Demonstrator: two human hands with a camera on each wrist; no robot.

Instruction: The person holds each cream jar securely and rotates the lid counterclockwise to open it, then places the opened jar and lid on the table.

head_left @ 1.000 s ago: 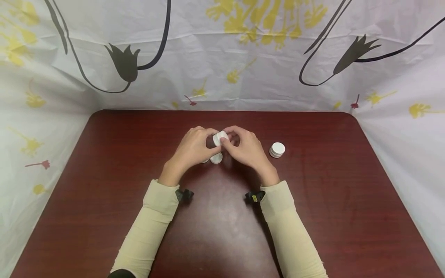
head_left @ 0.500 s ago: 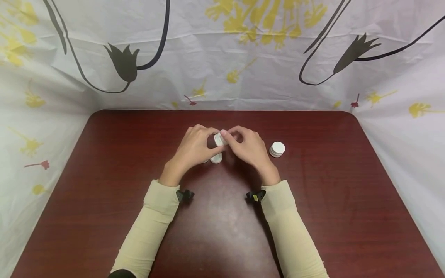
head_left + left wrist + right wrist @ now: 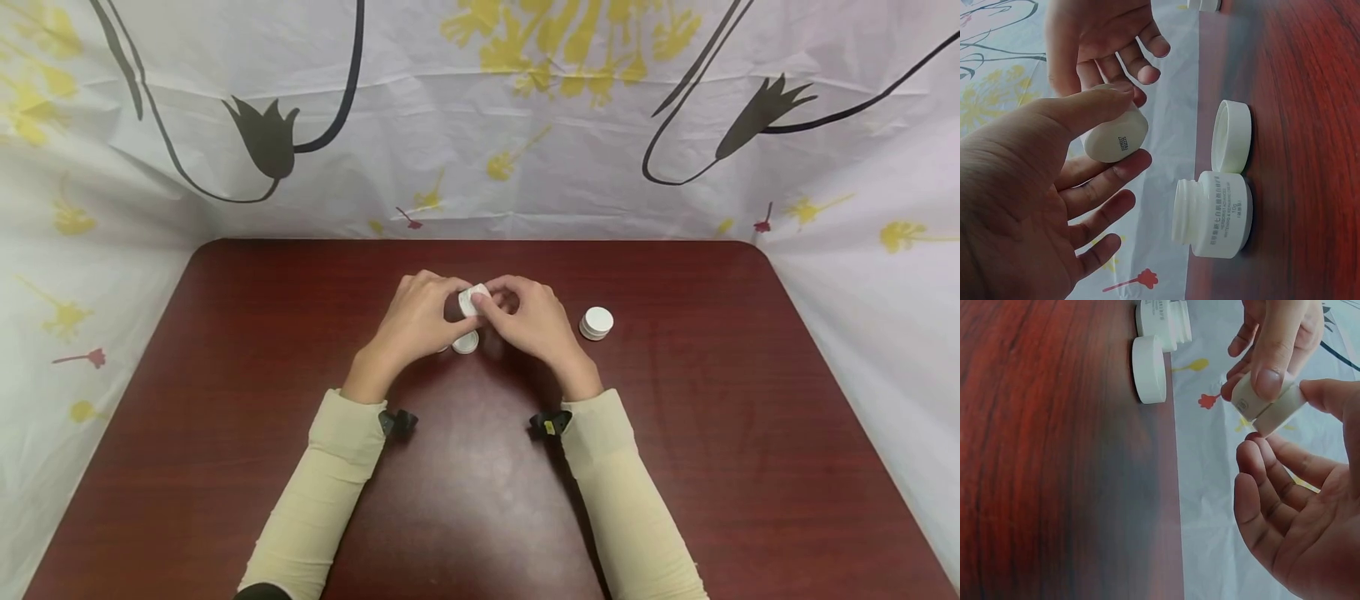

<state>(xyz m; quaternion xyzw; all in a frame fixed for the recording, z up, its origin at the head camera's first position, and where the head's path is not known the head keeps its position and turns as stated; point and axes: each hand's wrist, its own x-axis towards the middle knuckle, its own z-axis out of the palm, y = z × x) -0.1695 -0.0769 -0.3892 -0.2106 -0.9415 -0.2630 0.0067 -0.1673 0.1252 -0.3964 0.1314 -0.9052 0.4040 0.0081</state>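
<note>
From where I stand, the person has both hands up over the dark red wood table [image 3: 675, 467], near its far side. A small white round plastic jar [image 3: 1116, 139] is up in the air between the two hands, tilted and not touching the table. The left hand [image 3: 408, 318] has its grip on the jar's body, with the thumb pressing on its side. The right hand [image 3: 534, 321] has its grip on the jar's flat white round lid [image 3: 1280, 414], pinching it by the edge.

How far along is it? I would say about the middle. One jar looks done with: a short white plastic jar with small dark writing [image 3: 1222, 215] stands on the table with its top off. Its neck shows bare, and a loose white round cap [image 3: 1240, 137] is on the table right beside it. The jar in the hands seems to be the one being worked on. Its lid is right up against it, but I can't tell if it is tight or loose, or which way it is being turned. Another white round jar [image 3: 597, 323] stands by itself on the right side of the table. It looks like its top is on, and no hand is touching it, so that one may be left to do.
</note>
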